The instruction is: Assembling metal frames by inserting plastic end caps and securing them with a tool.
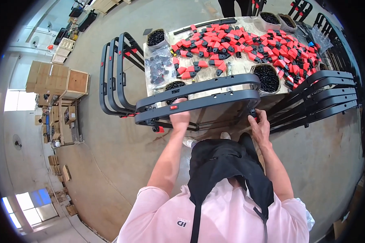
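A dark grey looped tube frame [215, 100] stands in front of me against the table's near edge, two curved rails side by side. My left hand [180, 116] is closed round its nearer rail beside a small red insert [174, 107]; part of the fingers is hidden by the rail. At the frame's right end, my right hand [260, 125] pinches a small black piece with a bit of red [253, 113], just under the rail's bend. Low on the frame's left side sits another black-and-red piece [158, 129].
The table [166, 83] bears a heap of red-and-black plastic parts [231, 40] and bins of small black pieces [266, 77]. More frames stand at left [118, 77] and right [324, 99]. Cartons [48, 77] line the left; a person's legs [233, 6] show beyond the table.
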`<state>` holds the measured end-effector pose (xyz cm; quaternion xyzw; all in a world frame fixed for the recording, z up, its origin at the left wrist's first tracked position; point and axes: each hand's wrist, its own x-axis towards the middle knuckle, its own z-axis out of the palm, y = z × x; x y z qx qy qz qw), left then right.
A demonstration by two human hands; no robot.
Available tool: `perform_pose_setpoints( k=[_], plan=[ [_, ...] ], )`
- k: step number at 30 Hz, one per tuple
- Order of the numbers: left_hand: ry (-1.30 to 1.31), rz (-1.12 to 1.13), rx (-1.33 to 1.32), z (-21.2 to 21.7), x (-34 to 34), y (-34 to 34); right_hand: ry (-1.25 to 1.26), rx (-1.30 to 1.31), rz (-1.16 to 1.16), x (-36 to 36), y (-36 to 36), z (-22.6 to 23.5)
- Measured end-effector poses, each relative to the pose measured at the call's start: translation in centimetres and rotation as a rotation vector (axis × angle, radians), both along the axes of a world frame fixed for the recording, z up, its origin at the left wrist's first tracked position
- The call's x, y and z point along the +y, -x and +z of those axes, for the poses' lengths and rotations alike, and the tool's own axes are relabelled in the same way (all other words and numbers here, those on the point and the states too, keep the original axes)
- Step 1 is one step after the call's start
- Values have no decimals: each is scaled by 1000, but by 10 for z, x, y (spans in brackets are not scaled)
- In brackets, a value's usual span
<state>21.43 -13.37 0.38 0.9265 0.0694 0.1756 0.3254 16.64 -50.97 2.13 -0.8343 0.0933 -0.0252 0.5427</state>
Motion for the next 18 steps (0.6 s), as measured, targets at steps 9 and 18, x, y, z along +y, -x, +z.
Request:
perform_pose_setpoints(
  k=[9,18],
  plan=[
    [-226,204,189,-31,36,17,83,52,51,-6,-5,4],
    [-347,102,107,-24,25,0,35,77,35,2,-7,7]
  ],
)
